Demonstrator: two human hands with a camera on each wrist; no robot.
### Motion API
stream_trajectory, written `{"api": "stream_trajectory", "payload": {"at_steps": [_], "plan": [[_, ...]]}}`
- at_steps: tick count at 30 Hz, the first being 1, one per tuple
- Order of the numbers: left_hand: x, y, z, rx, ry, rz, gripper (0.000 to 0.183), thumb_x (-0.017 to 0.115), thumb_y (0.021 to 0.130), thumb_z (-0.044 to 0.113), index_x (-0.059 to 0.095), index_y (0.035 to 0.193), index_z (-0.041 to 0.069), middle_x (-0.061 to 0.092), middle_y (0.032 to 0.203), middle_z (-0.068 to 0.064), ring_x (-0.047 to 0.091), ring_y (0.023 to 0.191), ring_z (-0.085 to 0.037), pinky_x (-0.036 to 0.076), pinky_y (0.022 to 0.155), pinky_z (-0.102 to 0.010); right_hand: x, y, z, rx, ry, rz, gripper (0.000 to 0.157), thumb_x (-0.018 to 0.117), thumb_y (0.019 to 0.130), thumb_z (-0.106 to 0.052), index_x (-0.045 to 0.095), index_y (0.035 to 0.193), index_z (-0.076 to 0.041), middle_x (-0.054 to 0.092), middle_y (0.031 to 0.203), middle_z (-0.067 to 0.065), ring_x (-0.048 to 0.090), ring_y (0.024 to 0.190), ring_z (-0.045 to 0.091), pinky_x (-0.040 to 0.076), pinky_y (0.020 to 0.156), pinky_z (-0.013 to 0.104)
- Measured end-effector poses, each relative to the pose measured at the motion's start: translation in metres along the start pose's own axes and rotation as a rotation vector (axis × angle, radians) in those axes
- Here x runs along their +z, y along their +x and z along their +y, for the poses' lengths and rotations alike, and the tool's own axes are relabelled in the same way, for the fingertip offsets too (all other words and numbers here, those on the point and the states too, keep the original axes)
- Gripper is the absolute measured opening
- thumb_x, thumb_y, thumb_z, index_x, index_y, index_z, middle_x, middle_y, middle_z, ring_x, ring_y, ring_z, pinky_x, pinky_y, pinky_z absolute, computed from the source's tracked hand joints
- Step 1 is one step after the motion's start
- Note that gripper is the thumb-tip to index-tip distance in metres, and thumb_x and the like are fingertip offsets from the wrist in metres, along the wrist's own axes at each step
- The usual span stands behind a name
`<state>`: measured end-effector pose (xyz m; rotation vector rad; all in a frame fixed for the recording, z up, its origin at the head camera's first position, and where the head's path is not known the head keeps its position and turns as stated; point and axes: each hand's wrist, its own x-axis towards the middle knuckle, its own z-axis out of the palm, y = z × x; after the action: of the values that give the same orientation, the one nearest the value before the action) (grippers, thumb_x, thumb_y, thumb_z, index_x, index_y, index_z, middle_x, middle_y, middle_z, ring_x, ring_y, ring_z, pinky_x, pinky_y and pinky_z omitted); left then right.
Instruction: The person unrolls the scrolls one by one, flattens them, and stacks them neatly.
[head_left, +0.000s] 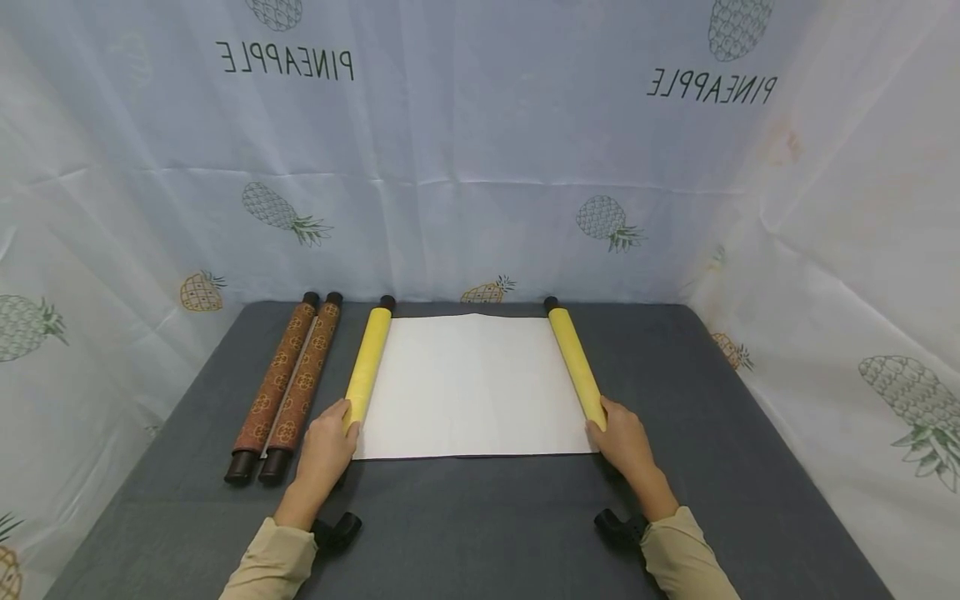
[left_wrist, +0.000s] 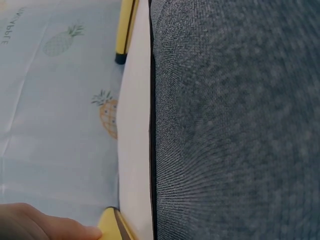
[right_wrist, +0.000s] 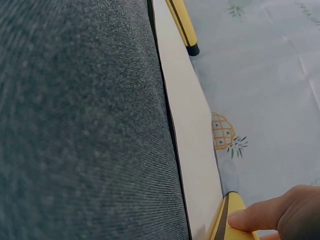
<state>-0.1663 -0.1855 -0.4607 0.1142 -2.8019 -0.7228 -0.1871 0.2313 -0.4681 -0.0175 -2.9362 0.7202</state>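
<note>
A scroll lies partly unrolled across the table in the head view, its white paper (head_left: 472, 383) flat between two yellow rolls. My left hand (head_left: 326, 446) grips the near end of the left yellow roll (head_left: 371, 350). On the other side, my right hand (head_left: 624, 440) holds the near end of the right yellow roll (head_left: 573, 354). Black knobs cap the far ends; the near ends are hidden by the hands. In the left wrist view the thumb (left_wrist: 65, 229) presses on yellow backing, and the right wrist view likewise has a thumb (right_wrist: 255, 215) on its roll.
Two brown patterned scrolls (head_left: 274, 383) (head_left: 307, 379) with black ends lie side by side, left of my left hand. Dark grey cloth (head_left: 480, 525) covers the table. A white pineapple-print curtain (head_left: 465, 150) hangs at the back and along both sides.
</note>
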Motion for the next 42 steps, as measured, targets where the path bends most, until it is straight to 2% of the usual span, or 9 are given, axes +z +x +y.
{"api": "stream_trajectory", "payload": {"at_steps": [6,11,16,24,30,36,42], "plan": [[-0.0009,0.0006,-0.0005,0.004,-0.005,0.003,0.041,0.06,0.086,-0.003,0.054,0.125,-0.016,0.054,0.131,-0.036,0.057,0.118,-0.05,0.05,0.095,-0.057,-0.0001,0.0005,0.001,0.0,-0.002,0.015,0.053,0.067,0.086,-0.012,0.051,0.128,0.015,0.064,0.107,0.031,0.063,0.085,0.035,0.053,0.074,0.048],[-0.0011,0.0006,-0.0008,0.005,-0.005,0.004,0.038,0.057,0.087,-0.004,0.055,0.123,-0.017,0.053,0.131,-0.037,0.056,0.118,-0.051,0.049,0.095,-0.057,-0.0005,0.0003,0.0008,-0.003,0.013,0.03,0.052,0.067,0.085,-0.01,0.052,0.127,0.015,0.064,0.109,0.032,0.064,0.086,0.036,0.053,0.074,0.049],[0.0006,0.0005,-0.0008,0.021,-0.009,0.03,0.036,0.056,0.087,-0.007,0.057,0.121,-0.018,0.054,0.128,-0.038,0.058,0.115,-0.051,0.051,0.091,-0.057,0.0002,0.0004,0.0012,-0.005,0.028,0.036,0.053,0.066,0.085,-0.01,0.05,0.129,0.015,0.062,0.116,0.034,0.064,0.094,0.042,0.054,0.079,0.052],[0.002,0.0011,-0.0007,0.012,0.016,0.024,0.035,0.053,0.089,-0.008,0.056,0.122,-0.018,0.054,0.13,-0.036,0.057,0.117,-0.049,0.051,0.092,-0.056,0.0,0.0014,0.0032,-0.023,0.018,0.055,0.05,0.064,0.086,-0.005,0.049,0.129,0.016,0.061,0.117,0.035,0.063,0.099,0.044,0.052,0.083,0.054],[0.0001,-0.0001,0.0002,0.014,0.023,0.025,0.034,0.051,0.089,-0.009,0.056,0.122,-0.018,0.053,0.13,-0.037,0.057,0.116,-0.05,0.051,0.092,-0.056,-0.0001,0.0023,0.0035,-0.031,0.009,0.057,0.049,0.063,0.086,-0.003,0.05,0.13,0.014,0.058,0.125,0.035,0.061,0.108,0.048,0.051,0.089,0.056],[-0.001,-0.0006,0.001,0.019,0.026,0.046,0.033,0.05,0.088,-0.011,0.058,0.12,-0.018,0.054,0.129,-0.037,0.058,0.114,-0.051,0.051,0.09,-0.057,0.0022,0.0028,0.0075,-0.104,0.027,0.105,0.048,0.064,0.084,0.003,0.052,0.129,0.013,0.053,0.134,0.033,0.055,0.122,0.047,0.048,0.098,0.056],[0.0007,0.0,0.0002,0.012,0.015,0.049,0.034,0.046,0.088,-0.014,0.057,0.12,-0.018,0.053,0.131,-0.037,0.058,0.115,-0.051,0.051,0.091,-0.057,0.0028,0.0028,0.0084,-0.155,0.048,0.107,0.046,0.063,0.083,0.006,0.053,0.128,0.014,0.05,0.138,0.031,0.051,0.127,0.046,0.046,0.102,0.056]]}}
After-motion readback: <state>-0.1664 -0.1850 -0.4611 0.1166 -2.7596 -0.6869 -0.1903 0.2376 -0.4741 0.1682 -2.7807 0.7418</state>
